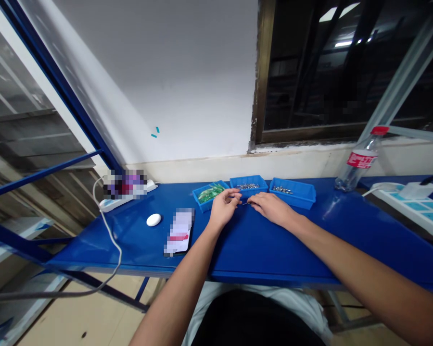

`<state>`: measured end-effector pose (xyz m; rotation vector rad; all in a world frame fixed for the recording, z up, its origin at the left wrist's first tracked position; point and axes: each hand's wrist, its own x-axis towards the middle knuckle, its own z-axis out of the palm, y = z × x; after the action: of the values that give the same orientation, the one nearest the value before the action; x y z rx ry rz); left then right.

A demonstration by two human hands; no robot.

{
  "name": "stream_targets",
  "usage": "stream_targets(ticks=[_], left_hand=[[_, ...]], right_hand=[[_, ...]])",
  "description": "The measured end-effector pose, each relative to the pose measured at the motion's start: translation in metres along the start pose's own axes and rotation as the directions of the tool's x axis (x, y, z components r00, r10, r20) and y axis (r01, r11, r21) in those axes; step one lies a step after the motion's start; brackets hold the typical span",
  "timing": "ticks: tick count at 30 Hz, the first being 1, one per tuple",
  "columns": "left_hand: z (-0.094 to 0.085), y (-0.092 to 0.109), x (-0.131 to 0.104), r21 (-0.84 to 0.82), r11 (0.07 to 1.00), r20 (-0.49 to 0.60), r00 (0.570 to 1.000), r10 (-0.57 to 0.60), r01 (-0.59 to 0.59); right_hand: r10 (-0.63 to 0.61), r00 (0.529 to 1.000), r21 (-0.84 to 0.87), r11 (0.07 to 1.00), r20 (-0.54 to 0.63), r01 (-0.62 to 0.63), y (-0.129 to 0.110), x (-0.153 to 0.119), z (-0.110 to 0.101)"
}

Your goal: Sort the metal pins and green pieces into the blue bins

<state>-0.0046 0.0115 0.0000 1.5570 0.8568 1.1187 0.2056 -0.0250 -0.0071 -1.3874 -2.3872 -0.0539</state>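
Observation:
Three blue bins stand in a row at the back of the blue table. The left bin (201,204) holds green pieces (210,192), the middle bin (250,193) small metal parts (248,186), and the right bin (299,194) more small metal parts (282,190). My left hand (225,205) is in front of the left and middle bins, its fingers pinched on something I cannot make out. Close to its right, my right hand (270,206) has its fingers closed on a small thin metal piece (246,203), whose tip points toward my left hand.
A phone (180,233) and a white oval object (153,220) lie on the table (252,250) to the left. White power strips (414,206) are at both ends, with a cable at left. A plastic bottle (361,160) stands back right.

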Motion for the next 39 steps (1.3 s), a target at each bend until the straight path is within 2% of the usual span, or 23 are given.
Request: stream_targets(ticks=[3,7,11,14,16,19,22,30,32,35,39], left_hand=[[0.0,-0.001,0.0,0.012,1.0,0.003,1.0,0.005,-0.005],[-0.001,-0.005,0.001,0.017,1.0,0.028,1.0,0.013,-0.013],[0.001,-0.007,-0.002,0.001,1.0,0.136,0.991,-0.003,0.002],[0.003,-0.005,-0.005,0.011,1.0,0.203,0.979,-0.019,0.017],[0.003,-0.005,-0.006,0.003,1.0,0.234,0.972,-0.016,0.016],[0.002,-0.006,-0.005,-0.049,0.998,0.247,0.969,-0.012,0.025],[0.0,-0.008,-0.003,-0.063,0.998,0.206,0.978,-0.004,0.017],[0.0,0.002,-0.005,-0.049,0.995,0.137,0.986,0.093,-0.087],[0.0,0.004,-0.006,-0.03,0.996,0.125,0.988,0.087,-0.083],[0.002,0.002,-0.006,0.016,0.999,0.119,0.993,0.025,-0.027],[0.003,-0.001,-0.007,0.001,1.0,0.162,0.987,-0.022,0.022]], right_hand=[[0.032,0.999,-0.013,0.999,-0.005,-0.032,-0.003,-0.002,-0.005],[0.068,0.987,0.04,0.997,-0.143,-0.063,-0.008,-0.002,-0.009],[0.167,0.943,0.318,0.945,-0.287,-0.071,-0.017,-0.001,-0.011],[0.244,0.91,0.517,0.855,-0.335,-0.039,-0.026,0.0,-0.013],[0.276,0.897,0.573,0.819,-0.344,-0.032,-0.032,0.0,-0.015],[0.302,0.886,0.578,0.815,-0.351,-0.049,-0.037,0.0,-0.014],[0.302,0.886,0.546,0.835,-0.353,-0.067,-0.038,0.001,-0.011],[0.2,0.913,0.366,0.929,-0.356,-0.061,-0.038,-0.001,-0.01],[0.2,0.914,0.358,0.932,-0.354,-0.065,-0.039,-0.001,-0.011],[0.279,0.904,0.407,0.904,-0.325,-0.133,-0.039,-0.001,-0.011],[0.329,0.889,0.475,0.867,-0.317,-0.152,-0.037,-0.001,-0.011]])
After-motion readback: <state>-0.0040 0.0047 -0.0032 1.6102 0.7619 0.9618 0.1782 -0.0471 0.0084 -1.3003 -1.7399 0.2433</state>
